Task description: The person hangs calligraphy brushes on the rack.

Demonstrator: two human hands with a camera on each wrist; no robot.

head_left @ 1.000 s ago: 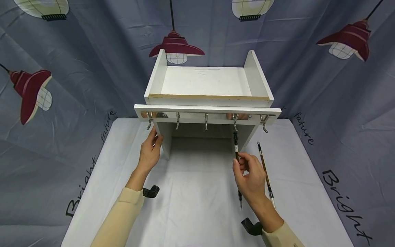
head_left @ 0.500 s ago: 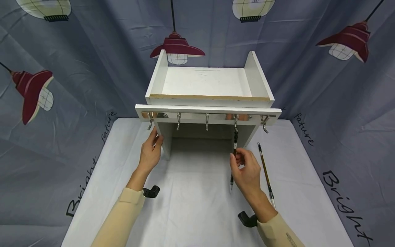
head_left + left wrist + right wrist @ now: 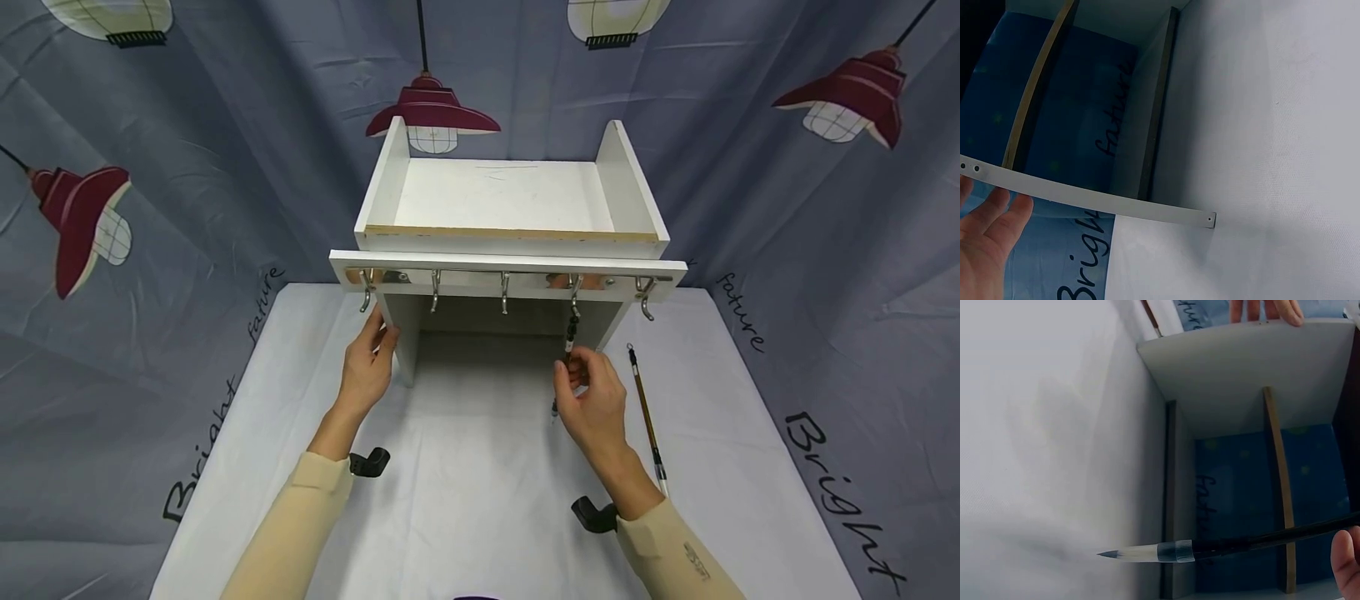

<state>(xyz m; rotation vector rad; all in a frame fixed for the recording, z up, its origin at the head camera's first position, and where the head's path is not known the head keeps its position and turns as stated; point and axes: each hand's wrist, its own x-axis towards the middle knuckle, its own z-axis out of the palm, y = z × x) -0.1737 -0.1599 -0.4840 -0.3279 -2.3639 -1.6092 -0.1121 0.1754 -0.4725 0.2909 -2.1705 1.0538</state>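
The right hand [image 3: 597, 404] had its grip pinching a brush [image 3: 1232, 545], which slanted bristles-down below the fourth hook [image 3: 576, 296] from the left on a white shelf [image 3: 502, 200]; whether its top end was hooked could not be told. The left hand [image 3: 367, 367], grip spread, rested against the side panel [image 3: 405, 337]. A second brush [image 3: 647, 417] lay rightward on the surface [image 3: 480, 475].

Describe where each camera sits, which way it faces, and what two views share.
Head: on the head, facing forward and down at the shelf; left hand, right hand and sleeves show.
Left wrist: worn there, facing the shelf past its left side; left-hand fingers show.
Right wrist: worn there, facing across the held brush and shelf; both hands' fingers show.
Head and right wrist share the held brush.
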